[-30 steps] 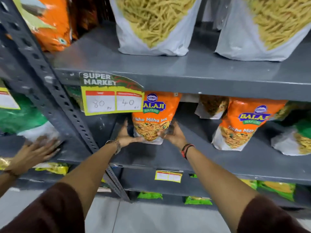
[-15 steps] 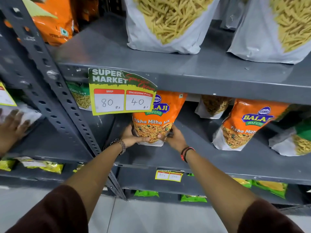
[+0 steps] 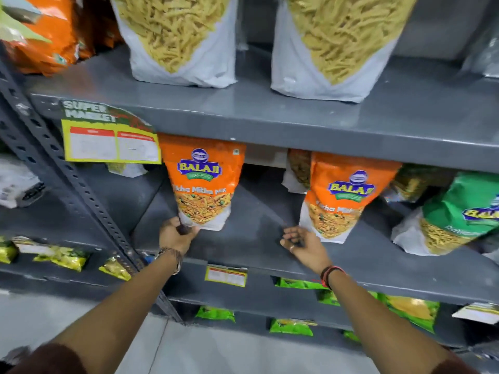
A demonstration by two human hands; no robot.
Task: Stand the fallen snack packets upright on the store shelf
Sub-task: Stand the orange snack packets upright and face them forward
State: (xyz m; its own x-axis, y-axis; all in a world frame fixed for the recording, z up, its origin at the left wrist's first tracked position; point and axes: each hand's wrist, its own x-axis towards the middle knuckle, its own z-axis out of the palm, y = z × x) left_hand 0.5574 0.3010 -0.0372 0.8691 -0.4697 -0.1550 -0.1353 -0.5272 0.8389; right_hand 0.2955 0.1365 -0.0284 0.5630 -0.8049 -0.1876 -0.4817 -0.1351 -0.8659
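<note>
Two big clear-fronted bags (image 3: 178, 36) of yellow sev sticks sit on the top grey shelf (image 3: 270, 122). Below that, two orange Balaji packets full of mixed namkeen stand upright. The left hand (image 3: 174, 234) pinches the bottom corner of the left packet (image 3: 204, 182); the right hand (image 3: 303, 245), fingers loosely spread and empty, is just beside the right packet (image 3: 343, 195). One green packet (image 3: 459, 211) leans further right.

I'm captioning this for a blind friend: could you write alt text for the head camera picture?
A person's left hand touches the bottom corner of an upright orange snack packet on a grey store shelf, while the right hand hangs open near a second, tilted orange packet. Clear bags of yellow sticks stand on the shelf above.
</note>
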